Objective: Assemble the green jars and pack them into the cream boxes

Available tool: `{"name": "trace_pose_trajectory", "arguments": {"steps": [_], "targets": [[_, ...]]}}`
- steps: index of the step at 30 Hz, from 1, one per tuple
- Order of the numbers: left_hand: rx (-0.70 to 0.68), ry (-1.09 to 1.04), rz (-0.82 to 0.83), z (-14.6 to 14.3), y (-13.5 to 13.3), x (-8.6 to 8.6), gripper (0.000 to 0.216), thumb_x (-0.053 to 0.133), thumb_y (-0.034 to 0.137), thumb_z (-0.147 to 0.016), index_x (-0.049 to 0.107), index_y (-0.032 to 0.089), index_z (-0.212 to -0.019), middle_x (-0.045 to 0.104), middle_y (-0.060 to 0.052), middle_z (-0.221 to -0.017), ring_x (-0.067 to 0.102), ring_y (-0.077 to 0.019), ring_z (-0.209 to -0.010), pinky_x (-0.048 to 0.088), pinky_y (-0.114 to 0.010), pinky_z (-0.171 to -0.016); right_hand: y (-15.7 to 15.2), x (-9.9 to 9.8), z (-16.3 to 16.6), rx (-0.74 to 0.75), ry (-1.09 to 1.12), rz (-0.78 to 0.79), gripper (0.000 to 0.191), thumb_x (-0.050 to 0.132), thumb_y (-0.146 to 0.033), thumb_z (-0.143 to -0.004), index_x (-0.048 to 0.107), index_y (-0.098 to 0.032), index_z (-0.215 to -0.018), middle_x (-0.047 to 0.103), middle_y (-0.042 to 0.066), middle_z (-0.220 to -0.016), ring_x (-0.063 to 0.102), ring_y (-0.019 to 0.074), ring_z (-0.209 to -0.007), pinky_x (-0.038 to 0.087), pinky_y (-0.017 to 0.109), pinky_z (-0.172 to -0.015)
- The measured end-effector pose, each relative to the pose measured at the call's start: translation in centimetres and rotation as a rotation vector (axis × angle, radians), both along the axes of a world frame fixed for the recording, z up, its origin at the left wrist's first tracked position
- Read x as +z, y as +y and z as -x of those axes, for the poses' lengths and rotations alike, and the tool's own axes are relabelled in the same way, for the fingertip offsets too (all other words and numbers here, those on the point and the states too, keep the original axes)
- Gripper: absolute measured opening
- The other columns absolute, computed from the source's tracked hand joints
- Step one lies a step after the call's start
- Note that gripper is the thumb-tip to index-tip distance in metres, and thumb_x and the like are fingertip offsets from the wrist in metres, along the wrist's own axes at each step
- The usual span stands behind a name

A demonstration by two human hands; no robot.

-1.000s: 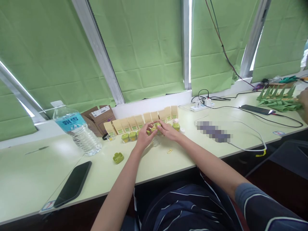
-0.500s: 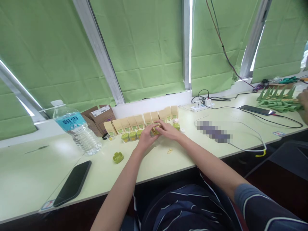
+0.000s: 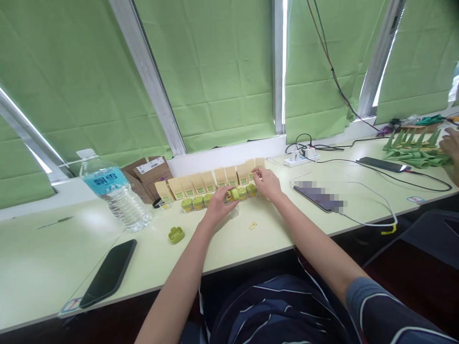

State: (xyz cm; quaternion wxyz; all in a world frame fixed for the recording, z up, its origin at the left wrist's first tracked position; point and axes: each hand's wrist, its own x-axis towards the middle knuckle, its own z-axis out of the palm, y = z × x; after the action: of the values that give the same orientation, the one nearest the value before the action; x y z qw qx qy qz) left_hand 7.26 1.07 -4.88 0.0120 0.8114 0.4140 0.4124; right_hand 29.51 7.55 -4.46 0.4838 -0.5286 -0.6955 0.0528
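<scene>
My left hand [image 3: 219, 204] is closed around a small green plastic piece [image 3: 234, 194], raised in front of a row of little boxes. Thumb and fingertips of my right hand [image 3: 268, 184] are pinched together at the right end of the row; what they hold, if anything, is hidden. Between and beside my hands stand several small clear boxes with green tops [image 3: 198, 202]. Behind them runs a line of beige cards [image 3: 186, 185] with green squares. A green flower-shaped tray [image 3: 176, 234] lies apart at the left, and a small yellow loop [image 3: 253, 225] lies nearer me.
A large water bottle [image 3: 116, 191] stands at the left before a cardboard box [image 3: 152, 177]. One phone [image 3: 108, 272] lies front left, another [image 3: 315, 198] on a cable at right. A power strip [image 3: 301, 158] sits by the wall. Another person's hand [image 3: 450, 143] is beside green cones [image 3: 412, 143].
My right hand has parted from the left and moved right to the row's end. My left hand stays nearly in place, the green piece now showing more plainly.
</scene>
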Motion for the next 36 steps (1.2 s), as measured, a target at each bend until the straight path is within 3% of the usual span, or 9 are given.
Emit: {"name": "trace_pose_trajectory", "arguments": {"steps": [6,11,17,24,32,36], "targets": [[-0.004,-0.006,0.009,0.1,0.2,-0.1,0.044,0.073,0.029,-0.080,0.060,0.023,-0.121,0.066,-0.008,-0.118,0.063,-0.0213,-0.101,0.052,-0.037,-0.089,3.0,-1.8,-2.5,-0.040,0.066,0.161,0.038,0.038,-0.024,-0.092,0.062,-0.022,-0.121,0.068,0.008,-0.119,0.059,0.0272,-0.112,0.045,0.042,-0.096],[0.010,-0.010,0.028,0.2,0.1,-0.1,0.045,0.073,0.031,-0.080,0.060,0.024,-0.122,0.065,-0.008,-0.118,0.064,-0.0217,-0.099,0.052,-0.038,-0.090,5.6,-4.1,-4.5,-0.032,0.255,0.284,0.046,0.039,-0.015,-0.084,0.066,-0.019,-0.121,0.068,0.008,-0.122,0.059,0.0235,-0.119,0.041,0.038,-0.107],[0.026,-0.013,0.041,0.2,0.0,0.0,0.044,0.073,0.031,-0.080,0.060,0.024,-0.122,0.065,-0.008,-0.120,0.064,-0.0211,-0.098,0.053,-0.037,-0.088,7.4,-5.9,-5.4,0.038,0.257,0.342,0.058,0.041,-0.006,-0.074,0.068,-0.023,-0.123,0.066,0.003,-0.128,0.063,0.0187,-0.114,0.045,0.032,-0.104],[0.025,-0.013,0.042,0.2,0.1,-0.2,0.043,0.071,0.032,-0.081,0.061,0.024,-0.122,0.066,-0.007,-0.118,0.065,-0.0203,-0.096,0.053,-0.037,-0.088,7.6,-6.3,-5.5,0.128,0.173,0.370,0.061,0.047,0.001,-0.070,0.070,-0.025,-0.120,0.069,0.002,-0.125,0.061,0.0189,-0.117,0.044,0.029,-0.103],[0.012,-0.010,0.053,0.3,0.2,-0.2,0.044,0.070,0.033,-0.082,0.060,0.023,-0.123,0.065,-0.008,-0.119,0.064,-0.0212,-0.099,0.052,-0.039,-0.090,7.2,-5.9,-5.5,0.004,0.174,0.361,0.039,0.053,-0.008,-0.077,0.073,-0.019,-0.109,0.074,0.008,-0.109,0.067,0.0186,-0.103,0.048,0.033,-0.098],[0.008,-0.010,0.044,0.3,0.2,-0.3,0.043,0.071,0.034,-0.082,0.060,0.023,-0.122,0.065,-0.008,-0.119,0.064,-0.0220,-0.101,0.052,-0.039,-0.090,7.2,-5.8,-5.5,-0.016,0.177,0.359,0.045,0.059,-0.016,-0.080,0.065,-0.020,-0.124,0.069,0.009,-0.121,0.068,0.0180,-0.097,0.049,0.034,-0.095]]}}
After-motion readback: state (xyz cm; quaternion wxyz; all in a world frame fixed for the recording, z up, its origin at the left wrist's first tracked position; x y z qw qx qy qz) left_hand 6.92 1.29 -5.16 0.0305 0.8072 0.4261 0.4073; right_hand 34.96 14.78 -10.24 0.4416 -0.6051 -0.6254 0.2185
